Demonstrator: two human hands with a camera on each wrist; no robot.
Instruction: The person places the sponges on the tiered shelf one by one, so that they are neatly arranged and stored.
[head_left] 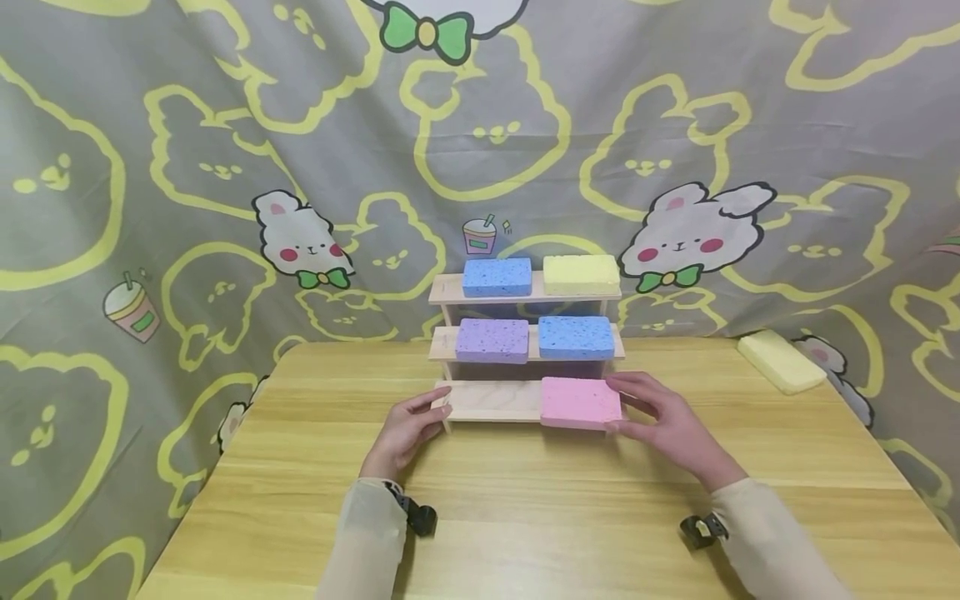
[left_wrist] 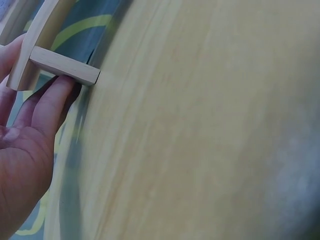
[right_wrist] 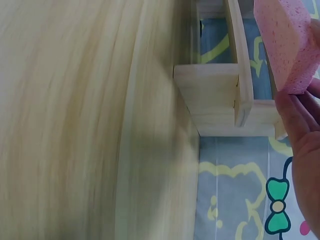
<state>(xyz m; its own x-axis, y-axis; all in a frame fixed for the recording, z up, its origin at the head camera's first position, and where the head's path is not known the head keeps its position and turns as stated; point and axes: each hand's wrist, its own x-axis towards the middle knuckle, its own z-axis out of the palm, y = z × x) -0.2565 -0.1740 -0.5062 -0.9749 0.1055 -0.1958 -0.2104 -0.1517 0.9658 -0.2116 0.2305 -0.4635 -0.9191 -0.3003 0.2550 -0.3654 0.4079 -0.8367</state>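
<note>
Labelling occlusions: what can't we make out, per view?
Rack under the pink sponge: head view, covered by it.
Right grip: right wrist view, right edge cuts it off.
Left grip: left wrist view, left edge cuts it off.
Purple sponge: left wrist view, mostly beyond top-left corner.
Pale lower-right patch: left wrist view, blurred.

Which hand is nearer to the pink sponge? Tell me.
Right. The right hand grips the pink sponge at its right end; the left hand holds the left end of the bottom shelf, with bare board between it and the sponge.
</note>
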